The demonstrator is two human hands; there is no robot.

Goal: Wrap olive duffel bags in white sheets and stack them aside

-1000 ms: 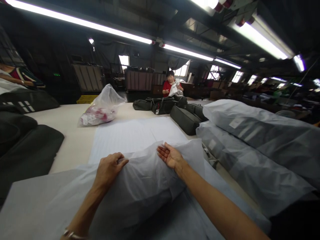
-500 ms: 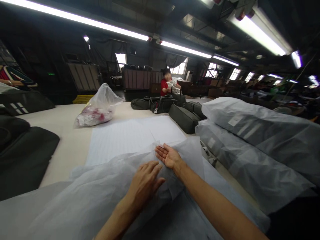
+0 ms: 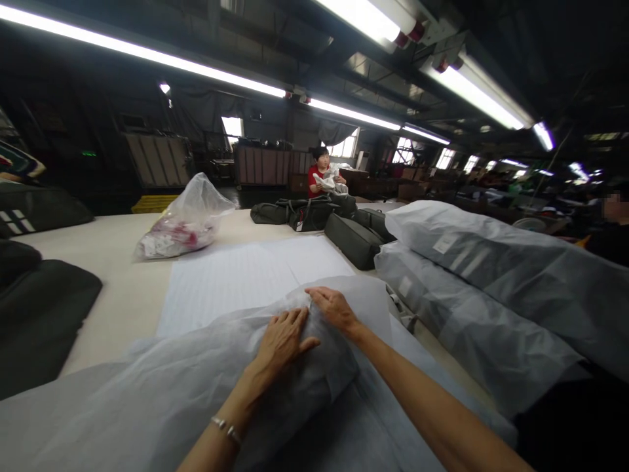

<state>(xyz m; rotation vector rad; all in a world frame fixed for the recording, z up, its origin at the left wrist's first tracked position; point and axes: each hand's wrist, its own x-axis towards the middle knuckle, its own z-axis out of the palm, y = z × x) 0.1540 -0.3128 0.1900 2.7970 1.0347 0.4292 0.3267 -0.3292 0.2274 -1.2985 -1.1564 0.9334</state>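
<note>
A translucent plastic bag (image 3: 196, 367) covers a dark bulky item in front of me, whose details are blurred by the plastic. My left hand (image 3: 282, 337) lies flat on top of it, fingers stretched forward and thumb out to the side. Just to the right, my right hand (image 3: 335, 309) has its fingers together and bent down onto the bag's folded end, pinching the plastic there. The bag's loose edge (image 3: 368, 292) spreads out beyond that hand. Under the bag, a white striped sheet (image 3: 226, 278) lies on the table.
Two plastic-wrapped dark bags (image 3: 511, 255) are stacked at right. Dark green bags (image 3: 351, 239) lie along the table's far side, and more (image 3: 44, 314) at left. A clear bag with red and white contents (image 3: 181, 229) stands on the cream table (image 3: 122, 288). A person in red (image 3: 314, 177) handles white material beyond.
My right hand has turned from palm showing to palm down and closed on the plastic. My left hand has settled flatter on the bag. The view has shifted slightly right.
</note>
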